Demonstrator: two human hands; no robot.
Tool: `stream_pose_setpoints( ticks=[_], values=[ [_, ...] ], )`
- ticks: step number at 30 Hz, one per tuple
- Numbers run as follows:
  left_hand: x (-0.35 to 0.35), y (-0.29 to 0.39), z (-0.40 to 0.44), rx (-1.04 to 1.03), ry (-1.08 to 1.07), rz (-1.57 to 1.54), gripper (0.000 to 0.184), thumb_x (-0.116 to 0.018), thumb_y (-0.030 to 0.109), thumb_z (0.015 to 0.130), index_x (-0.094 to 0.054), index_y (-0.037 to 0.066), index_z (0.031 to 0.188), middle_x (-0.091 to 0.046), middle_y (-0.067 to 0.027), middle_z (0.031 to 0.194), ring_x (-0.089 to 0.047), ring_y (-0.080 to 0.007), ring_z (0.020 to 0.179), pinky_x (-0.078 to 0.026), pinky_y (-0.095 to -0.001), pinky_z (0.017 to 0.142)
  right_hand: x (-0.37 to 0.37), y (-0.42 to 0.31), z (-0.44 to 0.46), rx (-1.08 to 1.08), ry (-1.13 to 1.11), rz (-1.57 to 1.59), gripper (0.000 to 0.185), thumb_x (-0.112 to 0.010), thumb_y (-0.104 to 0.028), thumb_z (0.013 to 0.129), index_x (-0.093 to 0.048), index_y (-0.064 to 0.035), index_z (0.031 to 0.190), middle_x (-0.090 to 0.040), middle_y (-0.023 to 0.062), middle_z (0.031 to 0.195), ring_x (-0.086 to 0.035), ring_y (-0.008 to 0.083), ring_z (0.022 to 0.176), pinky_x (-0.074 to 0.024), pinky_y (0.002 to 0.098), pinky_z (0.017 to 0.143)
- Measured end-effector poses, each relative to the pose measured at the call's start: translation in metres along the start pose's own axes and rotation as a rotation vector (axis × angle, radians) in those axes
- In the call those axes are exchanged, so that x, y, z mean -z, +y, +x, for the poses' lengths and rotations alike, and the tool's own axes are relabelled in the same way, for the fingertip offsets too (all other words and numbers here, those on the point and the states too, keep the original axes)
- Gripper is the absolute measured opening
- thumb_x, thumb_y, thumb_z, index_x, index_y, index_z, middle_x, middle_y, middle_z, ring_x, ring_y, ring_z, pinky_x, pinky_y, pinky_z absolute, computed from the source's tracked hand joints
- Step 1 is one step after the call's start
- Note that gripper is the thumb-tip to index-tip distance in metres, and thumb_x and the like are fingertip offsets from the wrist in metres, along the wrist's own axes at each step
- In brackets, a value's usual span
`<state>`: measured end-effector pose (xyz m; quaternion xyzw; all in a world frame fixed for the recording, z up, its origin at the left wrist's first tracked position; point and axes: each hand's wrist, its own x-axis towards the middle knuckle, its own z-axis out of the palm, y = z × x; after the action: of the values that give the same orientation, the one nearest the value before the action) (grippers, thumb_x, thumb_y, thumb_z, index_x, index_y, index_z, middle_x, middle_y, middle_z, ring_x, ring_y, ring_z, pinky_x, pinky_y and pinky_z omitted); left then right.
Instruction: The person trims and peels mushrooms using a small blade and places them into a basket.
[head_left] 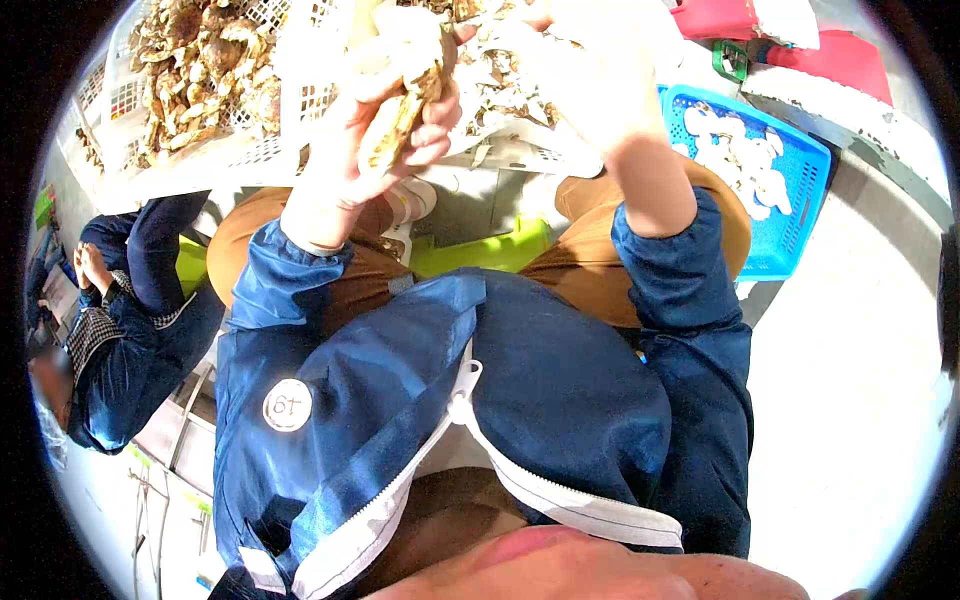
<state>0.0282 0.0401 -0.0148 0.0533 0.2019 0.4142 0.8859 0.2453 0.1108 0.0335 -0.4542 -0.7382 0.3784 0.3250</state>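
Observation:
At the top centre, the fingers of my left hand (425, 145) are wrapped round a rough brownish-yellow piece (390, 130), long and knobbly, with a pale, glare-washed upper end. I cannot make out its exact kind. My right hand (575, 45) reaches forward beside it, almost whited out by glare, so its fingers and anything in them are hidden. Both hands are above a white perforated crate (535, 155), where pale and brown fragments (500, 80) lie.
Many rough brown pieces (205, 75) fill the crate's left part. To the right stands a blue basket (790, 240) with white pieces (740, 160) in it. Red containers (830, 65) are at the upper right. Another person (115, 340) sits on the left. Green plastic (480, 250) shows between my knees.

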Motion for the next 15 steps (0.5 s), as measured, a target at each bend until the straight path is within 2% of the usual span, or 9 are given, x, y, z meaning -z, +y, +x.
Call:
stream_pose_setpoints(
  ticks=[1,2,3,4,5,10,11,13,15],
  values=[
    [0.006,-0.001,0.000,-0.016,-0.030,-0.053,0.054,-0.051,0.036,0.100,-0.042,0.002,0.141,-0.054,-0.0103,0.096,-0.051,-0.0169,0.077,-0.048,-0.0291,0.068,0.000,-0.006,-0.002,-0.023,-0.044,-0.012,0.011,-0.068,-0.008,0.084,-0.061,-0.0007,0.078,-0.058,0.0107,0.093,-0.057,0.0237,0.084,-0.0482,0.0328,0.075],
    [0.007,-0.002,0.000,-0.043,0.025,-0.061,0.052,-0.050,0.036,0.100,-0.044,0.003,0.140,-0.056,-0.0116,0.101,-0.053,-0.0185,0.081,-0.050,-0.0307,0.073,-0.001,-0.008,-0.004,-0.048,-0.089,-0.022,0.012,-0.069,-0.008,0.083,-0.061,-0.0008,0.077,-0.056,0.0105,0.095,-0.056,0.0233,0.086,-0.0474,0.0327,0.076],
    [0.007,-0.004,0.000,-0.067,0.081,-0.071,0.049,-0.050,0.036,0.101,-0.046,0.003,0.138,-0.057,-0.0128,0.105,-0.056,-0.0201,0.086,-0.051,-0.0324,0.077,-0.005,-0.005,-0.006,0.087,-0.087,-0.105,0.013,-0.069,-0.009,0.083,-0.061,-0.0022,0.075,-0.055,0.0094,0.096,-0.054,0.0228,0.089,-0.0467,0.0323,0.080],
    [0.007,-0.004,0.000,-0.090,0.135,-0.080,0.047,-0.050,0.036,0.102,-0.048,0.003,0.136,-0.059,-0.0140,0.110,-0.058,-0.0218,0.090,-0.053,-0.0341,0.082,-0.008,-0.003,-0.007,0.107,-0.097,-0.057,0.013,-0.069,-0.009,0.083,-0.061,-0.0025,0.075,-0.055,0.0093,0.096,-0.054,0.0229,0.090,-0.0466,0.0323,0.081],
    [0.020,-0.003,0.002,-0.021,-0.014,-0.152,0.043,-0.051,0.036,0.102,-0.052,0.004,0.132,-0.061,-0.0149,0.119,-0.060,-0.0250,0.103,-0.054,-0.0369,0.090,-0.011,-0.002,-0.007,0.130,-0.105,-0.012,0.014,-0.070,-0.009,0.083,-0.061,-0.0028,0.074,-0.055,0.0092,0.096,-0.054,0.0230,0.090,-0.0466,0.0323,0.082],
    [0.012,-0.013,0.006,-0.088,0.046,-0.170,0.041,-0.051,0.036,0.103,-0.054,0.007,0.132,-0.065,-0.0094,0.117,-0.065,-0.0210,0.098,-0.054,-0.0332,0.085,-0.014,0.008,-0.004,0.347,-0.113,0.085,0.005,-0.070,-0.007,0.083,-0.068,-0.0038,0.080,-0.065,0.0079,0.097,-0.061,0.0197,0.090,-0.0509,0.0320,0.080],
    [0.004,-0.014,0.007,-0.091,0.035,-0.161,0.041,-0.051,0.036,0.103,-0.055,0.007,0.131,-0.065,-0.0088,0.118,-0.065,-0.0202,0.097,-0.054,-0.0330,0.085,-0.016,0.004,-0.006,0.302,-0.097,0.168,0.006,-0.069,-0.009,0.085,-0.069,-0.0030,0.084,-0.068,0.0079,0.099,-0.064,0.0196,0.089,-0.0523,0.0319,0.078],
    [0.008,-0.018,0.004,-0.109,0.104,-0.149,0.039,-0.049,0.036,0.103,-0.054,0.010,0.132,-0.065,-0.0071,0.118,-0.064,-0.0184,0.101,-0.054,-0.0321,0.084,-0.020,0.007,-0.009,0.379,0.025,0.104,0.010,-0.070,-0.011,0.083,-0.070,-0.0034,0.090,-0.068,0.0103,0.092,-0.066,0.0248,0.081,-0.0548,0.0342,0.072],
    [0.009,-0.021,0.006,-0.110,0.044,-0.148,0.039,-0.049,0.036,0.103,-0.054,0.011,0.132,-0.065,-0.0064,0.118,-0.063,-0.0184,0.103,-0.054,-0.0321,0.084,-0.036,0.016,-0.011,0.492,0.190,0.020,0.014,-0.070,-0.013,0.083,-0.070,-0.0030,0.093,-0.068,0.0117,0.085,-0.067,0.0271,0.075,-0.0553,0.0356,0.068]
  ],
)
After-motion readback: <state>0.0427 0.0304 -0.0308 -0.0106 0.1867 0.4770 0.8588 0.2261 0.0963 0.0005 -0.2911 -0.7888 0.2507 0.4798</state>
